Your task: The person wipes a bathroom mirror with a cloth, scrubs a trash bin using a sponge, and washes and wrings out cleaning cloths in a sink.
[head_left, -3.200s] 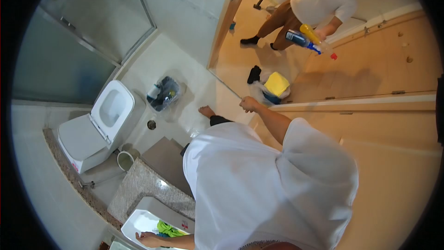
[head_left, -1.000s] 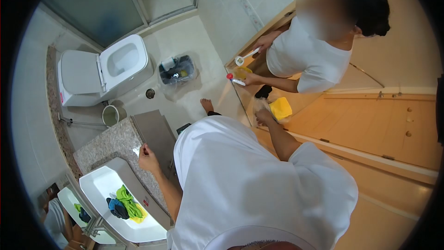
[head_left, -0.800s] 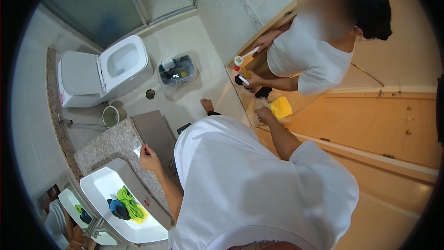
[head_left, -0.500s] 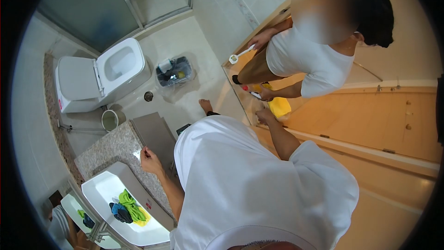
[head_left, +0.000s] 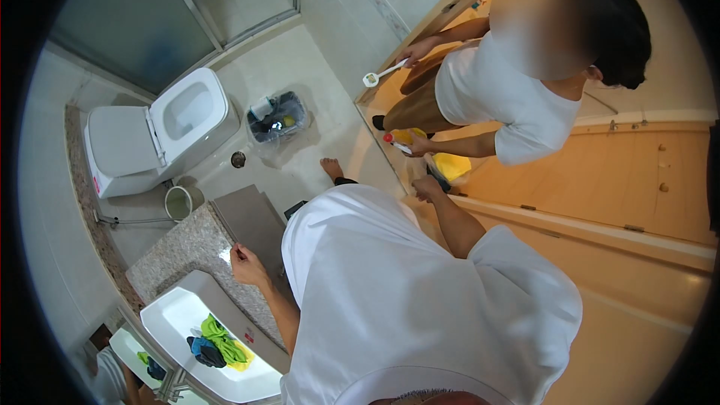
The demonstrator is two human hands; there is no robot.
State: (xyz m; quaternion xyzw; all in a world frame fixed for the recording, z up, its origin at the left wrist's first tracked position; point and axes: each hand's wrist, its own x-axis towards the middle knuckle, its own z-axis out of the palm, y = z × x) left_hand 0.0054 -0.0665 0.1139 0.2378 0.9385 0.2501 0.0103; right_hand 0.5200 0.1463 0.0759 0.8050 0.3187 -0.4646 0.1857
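Observation:
My left hand hovers by the front edge of the granite counter, fingers curled together, with nothing visible in them. Down at my right side, my right hand is loosely closed and appears empty. Close beyond it is a yellow item, perhaps a cloth in a container, partly hidden by the other person's arm. The white sink beside my left arm holds bunched green gloves or cloths, a dark blue-black piece and a yellow one.
Another person stands at the doorway with a white toilet brush in one hand and a red-capped yellow bottle in the other. A toilet with raised lid, a lined bin, a small pail and a floor drain are ahead.
The other person has raised the bottle, now in fuller view, and shifted the brush slightly left. My view has turned slightly; my hands keep nearly the same pose.

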